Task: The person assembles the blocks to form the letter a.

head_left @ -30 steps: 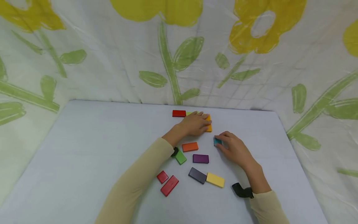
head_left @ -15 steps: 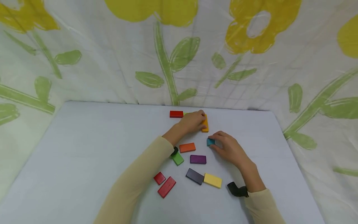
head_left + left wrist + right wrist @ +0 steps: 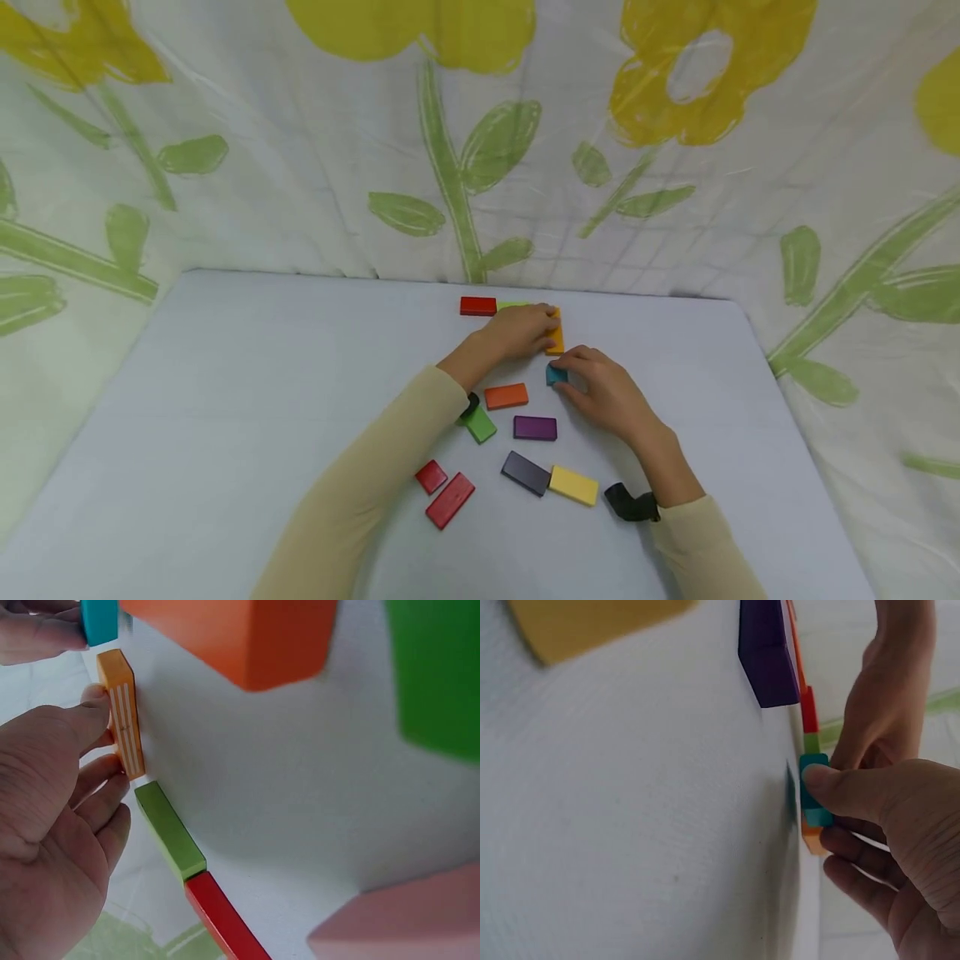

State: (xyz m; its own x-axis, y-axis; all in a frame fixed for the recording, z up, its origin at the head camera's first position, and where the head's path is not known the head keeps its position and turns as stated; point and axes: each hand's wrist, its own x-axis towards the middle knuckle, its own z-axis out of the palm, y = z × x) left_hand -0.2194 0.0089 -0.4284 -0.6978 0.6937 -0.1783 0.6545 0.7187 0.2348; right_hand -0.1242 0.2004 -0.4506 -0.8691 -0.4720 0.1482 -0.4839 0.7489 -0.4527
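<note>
My left hand holds an orange-yellow block, thumb and fingers at its sides; in the left wrist view this block shows pale stripes on one face. Close in front, my right hand pinches a small teal block between thumb and fingers. The right wrist view has the thumb pressed on the teal block. A light green block and a red block form a row end to end, leading up to the orange-yellow one. My left hand partly covers the green block in the head view.
Nearer on the white table lie an orange block, a green block, a purple block, a dark grey block, a yellow block and two dark red blocks. A flowered curtain hangs behind.
My right hand has moved left with the teal block, bringing it close to the orange-yellow block's near end. My left hand stays at that block, its fingers drawn in from their earlier spread.
</note>
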